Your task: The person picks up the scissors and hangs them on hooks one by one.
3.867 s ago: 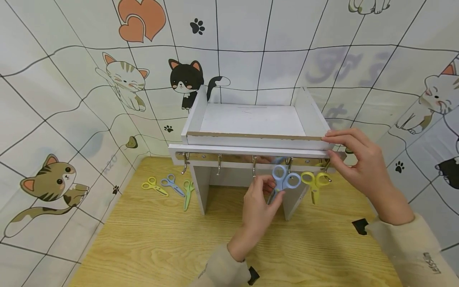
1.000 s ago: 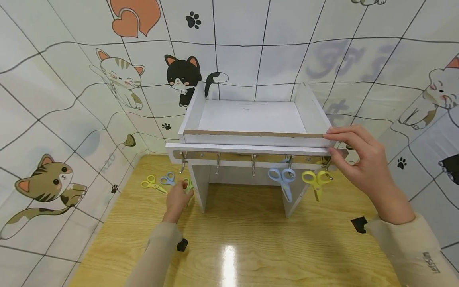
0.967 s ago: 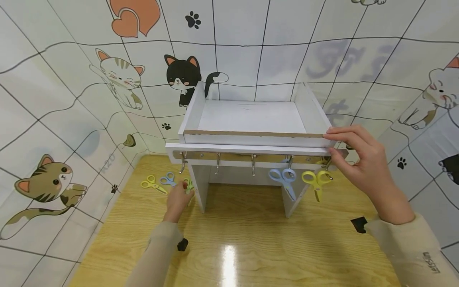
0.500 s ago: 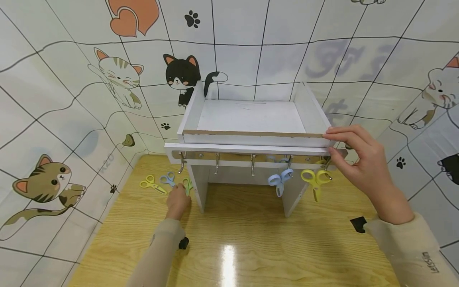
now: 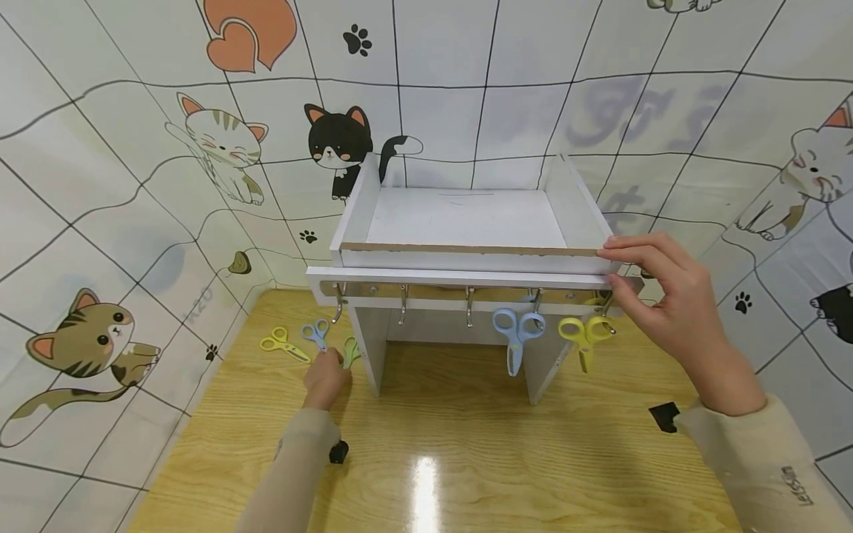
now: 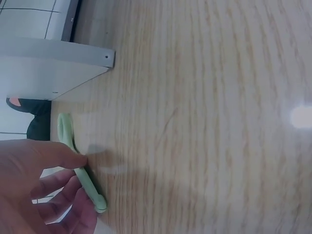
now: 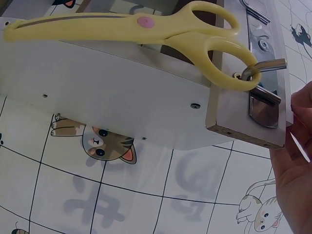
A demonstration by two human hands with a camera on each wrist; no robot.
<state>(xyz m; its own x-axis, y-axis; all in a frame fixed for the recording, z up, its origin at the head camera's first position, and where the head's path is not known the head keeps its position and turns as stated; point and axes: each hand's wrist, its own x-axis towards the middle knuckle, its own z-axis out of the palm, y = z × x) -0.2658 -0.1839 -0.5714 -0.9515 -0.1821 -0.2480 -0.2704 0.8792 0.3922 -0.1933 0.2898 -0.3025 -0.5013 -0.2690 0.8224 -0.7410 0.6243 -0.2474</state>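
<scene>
My left hand (image 5: 326, 379) is low over the wood-grain table at the left, thumb and fingertips pinching the green scissors (image 6: 85, 180). Beside it lie blue scissors (image 5: 315, 332), partly hidden by the hand, and yellow scissors (image 5: 284, 344). My right hand (image 5: 673, 311) grips the right front corner of a white shelf (image 5: 466, 259). Along the shelf's front runs a row of metal hooks (image 5: 403, 305). Yellow scissors (image 7: 146, 27) hang by one finger loop from the rightmost hook, close to the right hand. Blue scissors (image 5: 516, 340) hang from the hook beside them.
The shelf's left leg (image 5: 369, 352) stands just right of the green scissors. Behind the shelf and at the left is a wall covering (image 5: 440, 126) printed with cats and grid lines. Wood-grain table (image 5: 466, 459) stretches in front of the shelf.
My left hand has left the blue scissors, now hanging from a hook, and moved left to the green scissors. The hanging blue scissors have swung and turned. The right hand keeps its place.
</scene>
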